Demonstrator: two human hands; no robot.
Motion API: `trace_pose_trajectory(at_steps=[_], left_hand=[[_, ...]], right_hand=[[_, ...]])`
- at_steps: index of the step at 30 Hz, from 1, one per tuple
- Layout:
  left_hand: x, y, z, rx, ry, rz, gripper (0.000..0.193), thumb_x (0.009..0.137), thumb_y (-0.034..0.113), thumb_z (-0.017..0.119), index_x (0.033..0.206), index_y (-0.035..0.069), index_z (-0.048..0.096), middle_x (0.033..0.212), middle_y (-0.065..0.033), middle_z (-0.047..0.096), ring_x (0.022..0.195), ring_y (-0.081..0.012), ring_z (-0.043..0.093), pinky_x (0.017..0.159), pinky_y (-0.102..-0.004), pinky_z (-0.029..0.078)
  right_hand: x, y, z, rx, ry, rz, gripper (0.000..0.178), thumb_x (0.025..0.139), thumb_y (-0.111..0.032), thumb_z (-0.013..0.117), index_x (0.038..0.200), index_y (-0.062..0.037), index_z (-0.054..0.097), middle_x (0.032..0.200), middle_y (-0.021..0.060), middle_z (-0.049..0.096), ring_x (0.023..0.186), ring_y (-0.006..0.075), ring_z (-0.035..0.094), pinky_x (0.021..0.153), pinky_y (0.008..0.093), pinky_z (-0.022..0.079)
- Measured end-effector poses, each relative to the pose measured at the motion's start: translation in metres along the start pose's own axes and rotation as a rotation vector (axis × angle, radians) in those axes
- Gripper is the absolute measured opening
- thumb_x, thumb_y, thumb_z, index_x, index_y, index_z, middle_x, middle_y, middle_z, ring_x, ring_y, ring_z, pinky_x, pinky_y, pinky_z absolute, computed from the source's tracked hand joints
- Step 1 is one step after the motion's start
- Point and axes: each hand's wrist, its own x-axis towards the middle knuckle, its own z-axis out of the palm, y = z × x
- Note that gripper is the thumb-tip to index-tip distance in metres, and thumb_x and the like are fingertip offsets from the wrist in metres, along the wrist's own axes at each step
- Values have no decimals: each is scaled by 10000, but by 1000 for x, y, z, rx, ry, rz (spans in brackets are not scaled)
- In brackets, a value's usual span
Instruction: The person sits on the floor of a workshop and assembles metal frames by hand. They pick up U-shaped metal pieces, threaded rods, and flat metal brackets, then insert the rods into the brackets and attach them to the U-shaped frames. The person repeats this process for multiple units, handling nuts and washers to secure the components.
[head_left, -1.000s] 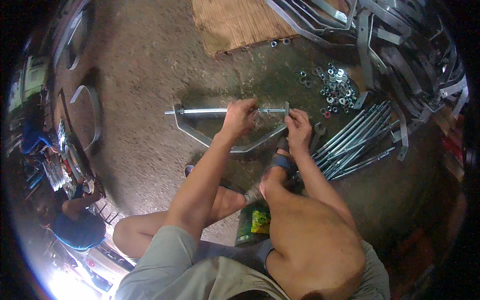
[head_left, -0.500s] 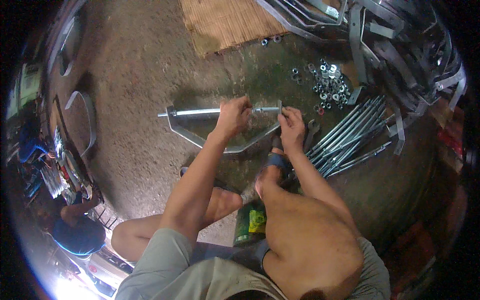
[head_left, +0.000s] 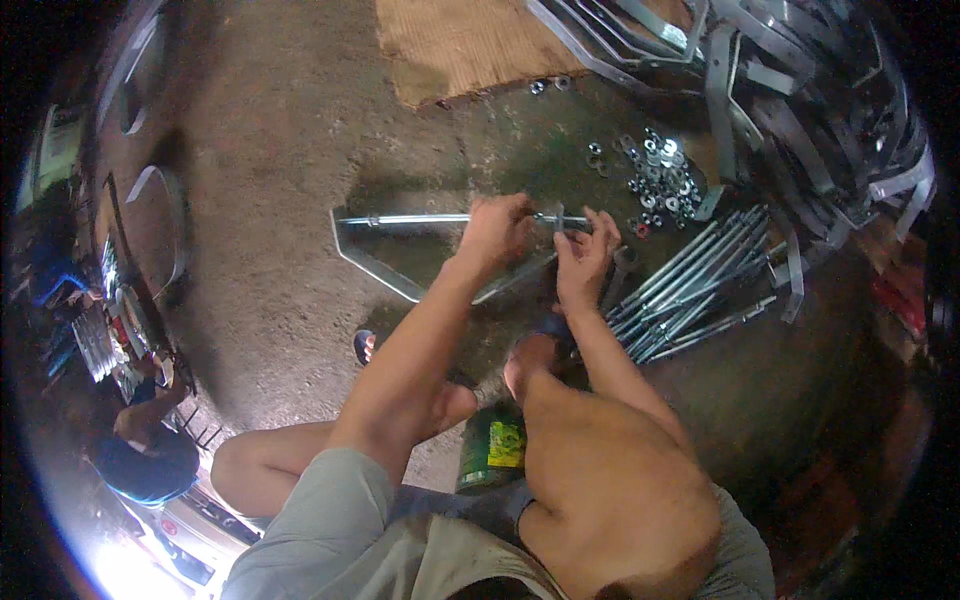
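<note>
Metal rod (head_left: 410, 218) at 11 o'clock, just off the centre of the view, stretched along the line from 9 to 3, and it spans a bent bracket (head_left: 379, 276) end to end! The bracket is a grey metal strip, its angled middle dipping toward 6 o'clock, and at its 3 o'clock end the rod pokes through.

Up at 12 o'clock, the left hand (head_left: 497, 228) has its fingers closed around the rod, back of the hand upward. And over at 2 o'clock comes the right hand (head_left: 583, 265), fingers curled narrowly at that same end of the bracket; whether they pinch rod or bracket, I cannot tell!

Beyond it, also toward 2 o'clock, nuts and washers (head_left: 665, 185) glitter in a loose pile, with a tangled heap of brackets (head_left: 722, 90) farther out. Swing to 3 o'clock: a fanned sheaf of rods (head_left: 690, 290), and a spanner (head_left: 624, 258) between it and the right hand. Cardboard (head_left: 470, 50) lies flat at 12 o'clock on the concrete floor (head_left: 280, 130). Down at 6, a dark green container (head_left: 480, 468) with a yellow patch, and at 8, near the rim, a co-worker (head_left: 150, 468) in blue.
</note>
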Motion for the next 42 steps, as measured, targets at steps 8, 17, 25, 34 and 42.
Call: trace_pose_trajectory(at_steps=[8, 17, 25, 34, 42], left_hand=[[-31, 22, 8, 210, 258, 146, 364, 803, 146, 724, 1157, 94, 657, 1218, -184, 603, 1142, -394, 557, 953, -499, 436], [-140, -18, -33, 417, 448, -219, 448, 833, 201, 725, 1245, 86, 591, 1330, -190, 523, 1262, -396, 471, 1031, -541, 347], [-186, -61, -133, 187, 346, -319, 395, 832, 118, 700, 1207, 57, 592, 1111, -183, 600, 971, -388, 624, 813, -486, 511], [-187, 66, -265, 460, -22, -303, 415, 861, 261, 713, 1218, 71, 623, 1067, -202, 654, 932, -383, 652, 808, -469, 520], [-207, 71, -277, 479, -159, -486, 420, 904, 333, 674, 1240, 85, 630, 1190, -169, 651, 1025, -377, 652, 899, -456, 520]], right_hand=[[4, 6, -4, -116, 129, -14, 469, 810, -51, 731, 1253, -56, 578, 1213, 131, 515, 935, 215, 555, 762, 318, 498], [138, -84, -76, -244, 576, -346, 308, 866, -75, 683, 1162, -45, 603, 1155, 141, 538, 929, 255, 547, 761, 344, 487], [324, -265, -261, -411, 836, -661, 329, 864, -172, 690, 1162, -60, 607, 1145, 171, 583, 1099, 359, 555, 935, 470, 446], [345, -212, -370, -825, 518, -220, 464, 801, -251, 778, 1199, -51, 648, 1232, 191, 615, 1186, 382, 550, 986, 481, 459], [343, -139, -446, -946, 643, -196, 471, 855, -237, 726, 1248, -6, 611, 1223, 239, 596, 1186, 388, 546, 1001, 472, 446]])
